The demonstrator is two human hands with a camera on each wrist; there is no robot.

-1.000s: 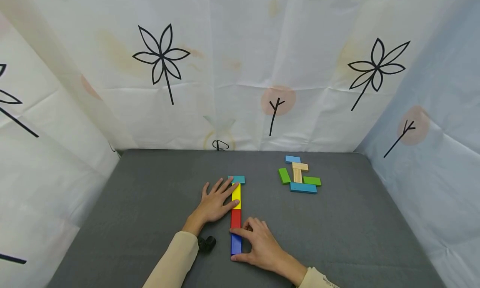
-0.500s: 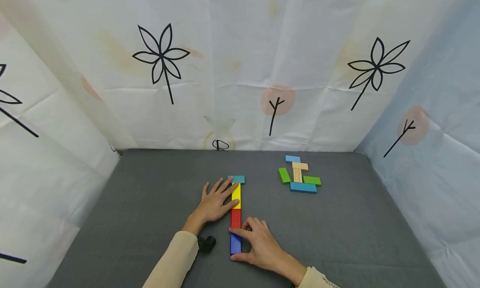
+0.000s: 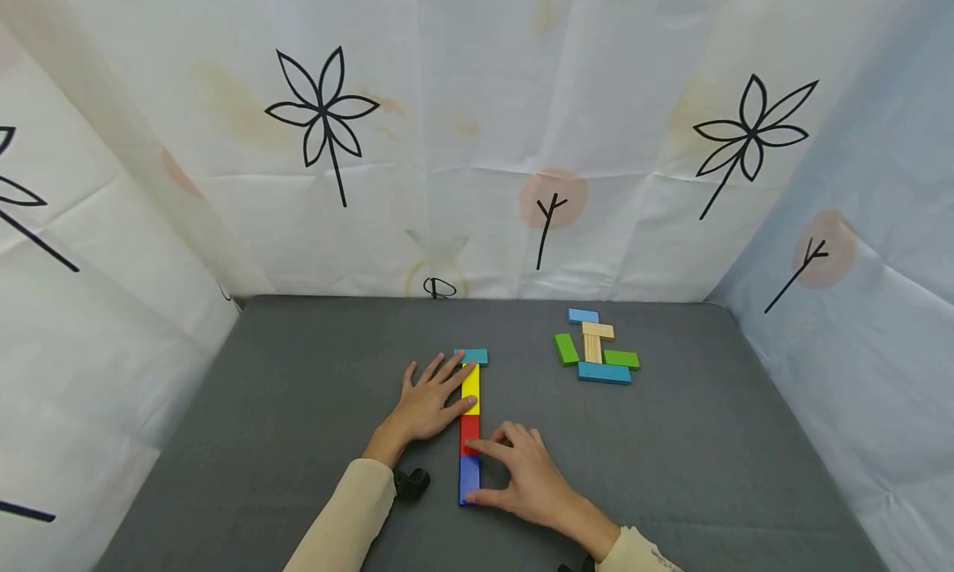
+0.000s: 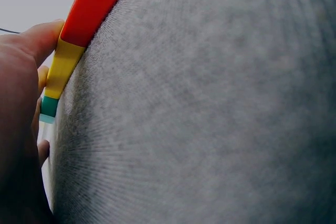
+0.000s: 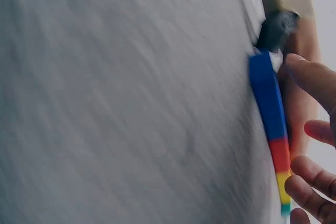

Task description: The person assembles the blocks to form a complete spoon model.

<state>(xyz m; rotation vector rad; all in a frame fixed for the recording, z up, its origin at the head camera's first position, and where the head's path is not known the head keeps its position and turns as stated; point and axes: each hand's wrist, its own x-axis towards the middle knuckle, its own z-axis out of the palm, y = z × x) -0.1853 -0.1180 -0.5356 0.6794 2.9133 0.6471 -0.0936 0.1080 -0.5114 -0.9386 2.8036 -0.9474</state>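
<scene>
A straight column of blocks lies on the grey cloth in the head view: a teal block crosswise at the far end, then a yellow block, a red block and a blue block end to end. My left hand rests spread beside the column, its thumb on the yellow block and fingertips near the teal one. Over the near end is my right hand, thumb and forefinger apart. In the right wrist view its fingers stand off the blue block, pinching nothing.
To the far right lies a flat figure of blocks: a light blue block, two natural wood blocks, two green blocks and a longer blue block. A white patterned cloth hangs behind the table.
My right thumb and forefinger have let go of the blue block's ends and lifted slightly away. The left hand and the column have stayed in place.
</scene>
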